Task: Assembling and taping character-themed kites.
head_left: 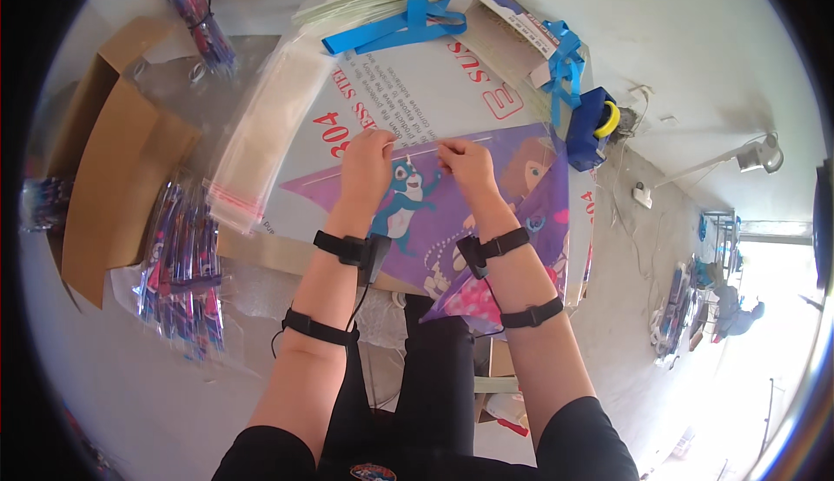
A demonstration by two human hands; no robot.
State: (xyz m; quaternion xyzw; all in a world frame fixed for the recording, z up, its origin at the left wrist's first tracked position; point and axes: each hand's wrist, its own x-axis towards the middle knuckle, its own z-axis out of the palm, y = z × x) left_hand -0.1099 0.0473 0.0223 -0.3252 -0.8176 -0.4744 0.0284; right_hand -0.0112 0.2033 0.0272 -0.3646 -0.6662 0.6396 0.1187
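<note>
Left hand (367,161) and right hand (466,162) side by side, each pinched narrow on what seems a thin white rod (452,144) along the top edge of the purple printed kite (486,220), flattened on the worktable (417,90) for steadiness, clear bags (261,138) nearby.

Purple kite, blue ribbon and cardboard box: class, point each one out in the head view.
purple kite (508,155), head view, on its printed sail right of the hands
blue ribbon (404,27), head view, on its knotted middle
cardboard box (122,168), head view, on its brown side wall
</note>
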